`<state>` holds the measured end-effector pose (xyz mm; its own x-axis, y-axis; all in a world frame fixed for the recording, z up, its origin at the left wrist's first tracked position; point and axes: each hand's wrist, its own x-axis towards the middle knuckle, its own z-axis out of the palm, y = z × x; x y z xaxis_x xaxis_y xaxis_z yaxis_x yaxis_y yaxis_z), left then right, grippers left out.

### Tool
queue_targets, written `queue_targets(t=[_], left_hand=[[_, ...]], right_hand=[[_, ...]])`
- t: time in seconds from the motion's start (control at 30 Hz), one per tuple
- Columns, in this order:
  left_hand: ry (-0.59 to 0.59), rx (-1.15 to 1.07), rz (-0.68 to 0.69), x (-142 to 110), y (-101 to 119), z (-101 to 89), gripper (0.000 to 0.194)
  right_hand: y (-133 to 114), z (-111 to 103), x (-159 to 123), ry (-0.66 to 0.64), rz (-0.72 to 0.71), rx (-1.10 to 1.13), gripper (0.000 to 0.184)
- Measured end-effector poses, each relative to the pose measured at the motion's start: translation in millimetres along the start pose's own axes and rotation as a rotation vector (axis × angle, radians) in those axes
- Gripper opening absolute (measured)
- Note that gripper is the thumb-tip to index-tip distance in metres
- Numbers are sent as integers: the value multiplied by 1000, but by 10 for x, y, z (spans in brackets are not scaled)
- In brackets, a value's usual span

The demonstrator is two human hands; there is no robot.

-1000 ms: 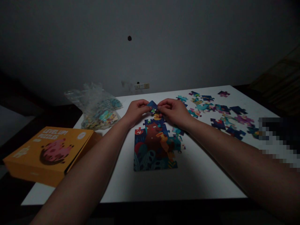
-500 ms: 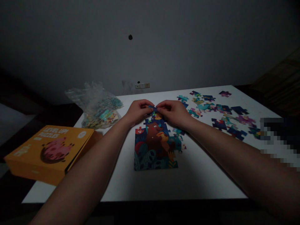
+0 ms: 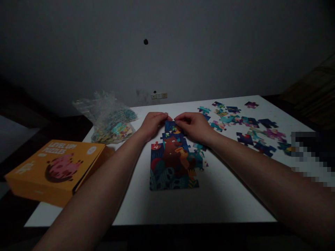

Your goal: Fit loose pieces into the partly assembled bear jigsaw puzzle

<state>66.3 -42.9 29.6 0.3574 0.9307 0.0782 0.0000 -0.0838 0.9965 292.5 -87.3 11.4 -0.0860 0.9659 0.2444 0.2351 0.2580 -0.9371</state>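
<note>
A partly joined jigsaw puzzle lies flat on the white table, showing a brown bear holding an orange jar among dark blue leaves. At its far end is a dark blue puzzle piece. My right hand pinches this piece at its top right corner, thumb on its face. Beside the top left corner, my left hand has its fingers bent and its thumb close to the index finger, off the piece's face. Whether anything sits between those fingertips is hidden.
Loose puzzle pieces are scattered at the right and far right of the table. An orange puzzle box stands at the left edge. Behind it rests a clear plastic bag with more pieces inside. A wall rises beyond the table.
My left thumb has lifted from the dark blue piece up towards the index finger, uncovering the piece's left part. My right hand has barely moved.
</note>
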Motion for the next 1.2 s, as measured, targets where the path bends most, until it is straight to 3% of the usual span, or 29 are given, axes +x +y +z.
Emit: queue_targets(t=[0.17, 0.4, 0.57, 0.67, 0.77, 0.93, 1.03, 1.13, 1.2], left_hand=[[7, -14, -7, 7, -13, 1, 41], [-41, 49, 31, 3, -25, -1, 26], [1, 79, 21, 0, -38, 27, 37], [17, 68, 25, -9, -39, 39, 46], [17, 76, 14, -14, -31, 47, 50], [83, 29, -64, -8, 6, 69, 35], [104, 0, -99, -1, 20, 83, 21], [118, -4, -115, 0, 25, 94, 16], [128, -4, -122, -2, 25, 99, 14]], right_hand=[[-7, 4, -1, 0, 6, -2, 9], [-42, -4, 5, -11, 23, -30, 14], [-135, -69, 24, 29, 27, -51, 8], [-196, -128, 28, -22, 34, -35, 9], [-268, -244, 50, -64, 24, -61, 18], [-614, -719, -20, 126, -15, -25, 18], [-956, -1105, -249, -44, 13, -162, 16], [-1178, -1428, -502, -414, 98, -461, 12], [-1186, -1554, -594, -628, 207, -640, 15]])
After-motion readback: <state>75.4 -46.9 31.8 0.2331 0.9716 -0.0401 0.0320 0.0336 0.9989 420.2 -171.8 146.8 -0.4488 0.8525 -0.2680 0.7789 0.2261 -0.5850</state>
